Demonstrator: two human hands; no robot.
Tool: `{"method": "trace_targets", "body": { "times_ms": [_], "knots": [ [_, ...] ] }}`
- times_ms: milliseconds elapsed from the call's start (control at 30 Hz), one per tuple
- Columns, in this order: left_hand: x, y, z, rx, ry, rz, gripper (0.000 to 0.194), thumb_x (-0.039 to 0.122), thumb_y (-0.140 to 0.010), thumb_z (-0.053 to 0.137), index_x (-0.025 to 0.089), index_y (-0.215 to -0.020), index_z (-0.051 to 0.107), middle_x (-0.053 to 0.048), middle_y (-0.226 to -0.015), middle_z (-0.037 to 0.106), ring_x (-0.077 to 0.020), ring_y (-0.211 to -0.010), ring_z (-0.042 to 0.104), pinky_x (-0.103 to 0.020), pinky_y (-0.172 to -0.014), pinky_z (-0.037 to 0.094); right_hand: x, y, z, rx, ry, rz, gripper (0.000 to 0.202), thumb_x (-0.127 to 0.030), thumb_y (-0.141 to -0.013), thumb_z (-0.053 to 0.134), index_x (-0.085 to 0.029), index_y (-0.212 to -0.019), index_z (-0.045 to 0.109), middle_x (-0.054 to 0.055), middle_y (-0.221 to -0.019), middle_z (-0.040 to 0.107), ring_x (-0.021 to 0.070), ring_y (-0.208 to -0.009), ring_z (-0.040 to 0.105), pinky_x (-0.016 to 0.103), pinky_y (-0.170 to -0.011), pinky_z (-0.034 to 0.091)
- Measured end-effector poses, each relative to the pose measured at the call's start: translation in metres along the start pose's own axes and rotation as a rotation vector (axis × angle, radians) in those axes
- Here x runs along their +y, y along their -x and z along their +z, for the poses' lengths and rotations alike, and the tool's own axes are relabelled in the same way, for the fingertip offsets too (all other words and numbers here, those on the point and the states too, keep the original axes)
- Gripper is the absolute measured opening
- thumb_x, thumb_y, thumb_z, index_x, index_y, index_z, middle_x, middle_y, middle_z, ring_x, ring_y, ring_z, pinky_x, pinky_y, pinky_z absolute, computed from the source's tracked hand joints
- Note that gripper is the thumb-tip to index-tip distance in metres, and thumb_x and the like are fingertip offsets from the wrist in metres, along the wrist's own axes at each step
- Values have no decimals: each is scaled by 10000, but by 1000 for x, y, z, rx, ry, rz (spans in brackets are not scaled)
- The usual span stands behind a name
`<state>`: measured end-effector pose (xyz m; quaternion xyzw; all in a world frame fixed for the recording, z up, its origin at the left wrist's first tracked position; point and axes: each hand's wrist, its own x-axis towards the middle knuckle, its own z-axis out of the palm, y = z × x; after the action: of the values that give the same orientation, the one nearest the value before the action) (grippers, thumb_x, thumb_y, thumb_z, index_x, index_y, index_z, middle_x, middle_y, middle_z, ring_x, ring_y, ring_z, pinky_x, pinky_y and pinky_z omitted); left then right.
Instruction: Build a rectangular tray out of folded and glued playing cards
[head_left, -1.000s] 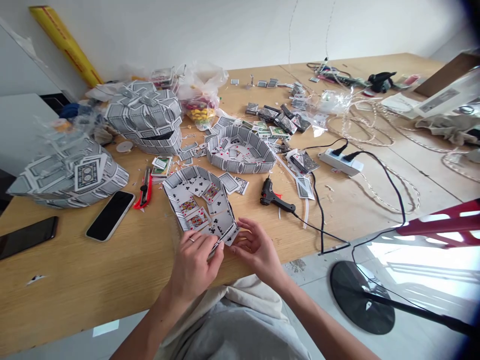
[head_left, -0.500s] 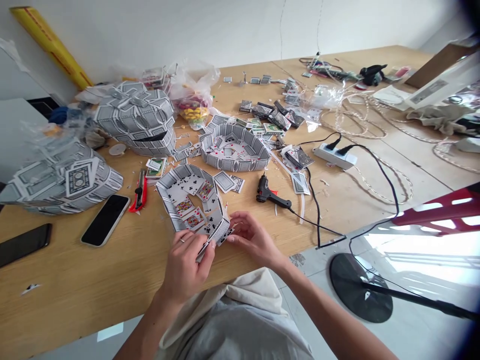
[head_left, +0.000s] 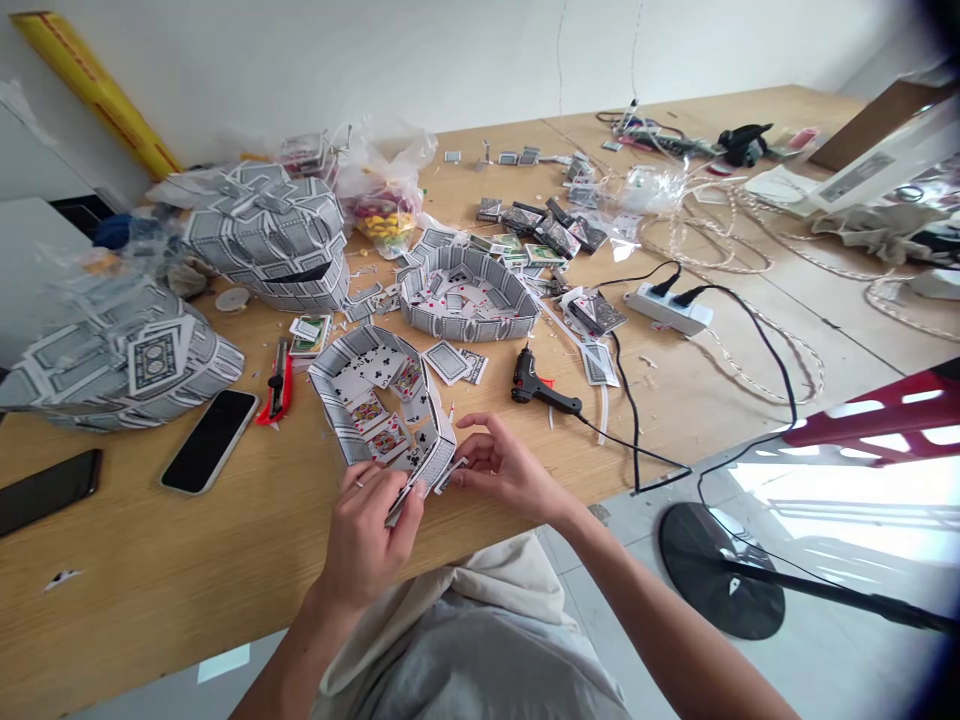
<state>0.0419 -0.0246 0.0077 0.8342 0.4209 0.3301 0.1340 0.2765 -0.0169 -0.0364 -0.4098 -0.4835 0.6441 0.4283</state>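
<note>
Card-walled tray (head_left: 329, 384) near the front edge of the counter (head_left: 225, 560).
Left hand (head_left: 366, 522) closed on the tray's near wall; right hand (head_left: 510, 472) half curled, fingertips at a small card (head_left: 451, 474) by the corner (gripping or merely touching, can't tell). Likely risks: too hard a left pinch buckling the thin wall, or a loose right-hand touch letting the card skew.

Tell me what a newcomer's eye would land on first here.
Probably the bulky forms built from grey-backed playing cards at the table's left. Next, the open card tray at the front edge, its wall gripped by the left hand, the right hand at its corner. Then the yellow tube leaning at the upper left.
</note>
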Motion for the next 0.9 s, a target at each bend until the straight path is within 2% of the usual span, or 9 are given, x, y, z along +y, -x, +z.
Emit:
{"method": "trace_targets", "body": {
  "times_ms": [133,267,367,533,733,900],
  "knots": [
    [-1,1,-1,4,2,1,202,159,-1046,582,241,-870,529,15,-733,613,-189,-723,591,-379,-882,477,-5,0,3,25,45,-43,505,-352,-910,834,-283,-1288,506,0,-998,753,179,-900,768,342,-831,627],
    [-1,2,-2,-1,-2,-5,209,154,-1042,584,243,-863,522,16,-727,600,-191,-719,591,-382,-885,481,-15,2,5,110,213,-127,425,-327,-950,780,-279,-1285,523,14,-1008,766,182,-879,756,380,-858,633],
    [-1,2,-2,9,-12,0,216,148,-1040,590,245,-864,511,16,-724,588,-194,-726,580,-376,-879,477,-18,2,5,104,281,-140,387,-291,-975,736,-275,-1298,523,13,-1018,772,174,-896,756,384,-886,633],
    [-1,3,-2,16,-4,4,218,141,-1042,591,242,-867,509,15,-726,583,-191,-732,571,-373,-887,470,-13,-2,3,89,191,-112,415,-294,-956,760,-277,-1298,526,5,-1003,758,172,-909,755,360,-872,629],
    [-2,2,-2,24,2,4,224,131,-1036,599,236,-859,511,17,-723,572,-188,-725,563,-367,-892,471,-7,-4,0,70,49,-84,505,-372,-920,838,-281,-1310,531,18,-1006,758,181,-916,751,356,-871,620],
    [-2,2,-1,16,17,-3,226,131,-1035,596,235,-854,509,19,-724,571,-186,-726,566,-367,-898,467,-2,-5,-2,57,-16,-85,477,-399,-934,837,-289,-1299,550,14,-1022,757,174,-936,741,340,-881,607]
  ]
}}
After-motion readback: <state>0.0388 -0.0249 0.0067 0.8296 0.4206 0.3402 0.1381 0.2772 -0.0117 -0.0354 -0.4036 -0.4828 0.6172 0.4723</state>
